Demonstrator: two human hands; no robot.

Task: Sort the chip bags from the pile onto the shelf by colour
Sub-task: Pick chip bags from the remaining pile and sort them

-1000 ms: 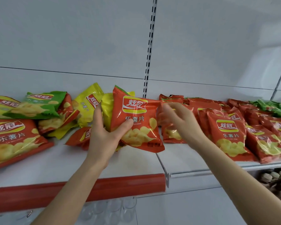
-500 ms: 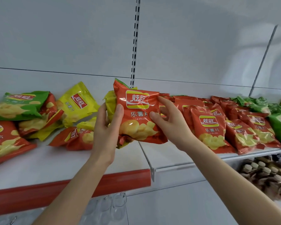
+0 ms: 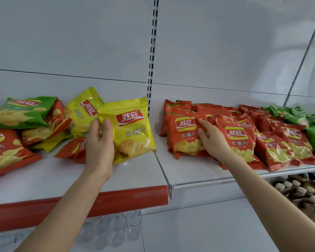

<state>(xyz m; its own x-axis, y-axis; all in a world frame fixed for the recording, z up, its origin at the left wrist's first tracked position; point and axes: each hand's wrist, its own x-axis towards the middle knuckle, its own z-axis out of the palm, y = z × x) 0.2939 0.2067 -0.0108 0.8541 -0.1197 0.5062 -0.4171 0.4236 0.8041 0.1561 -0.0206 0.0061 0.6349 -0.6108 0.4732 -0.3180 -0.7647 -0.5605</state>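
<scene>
Partly sorted; red row [image 3: 238,135], green row [image 3: 289,114] built; pile [image 3: 25,113] remains; left hand [image 3: 100,142] grips yellow bag [image 3: 133,131]; right hand [image 3: 211,140] flat on red row

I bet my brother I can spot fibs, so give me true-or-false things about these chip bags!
1. The left grip holds a yellow bag. True.
2. The right grip is lifting a green bag. False: it touches a red bag in the red row.
3. Green bags lie to the right of the red row. True.
4. The pile on the left holds only yellow bags. False: the pile mixes red, green and yellow bags.
5. Bottles sit below the shelf on the right. True.
</scene>
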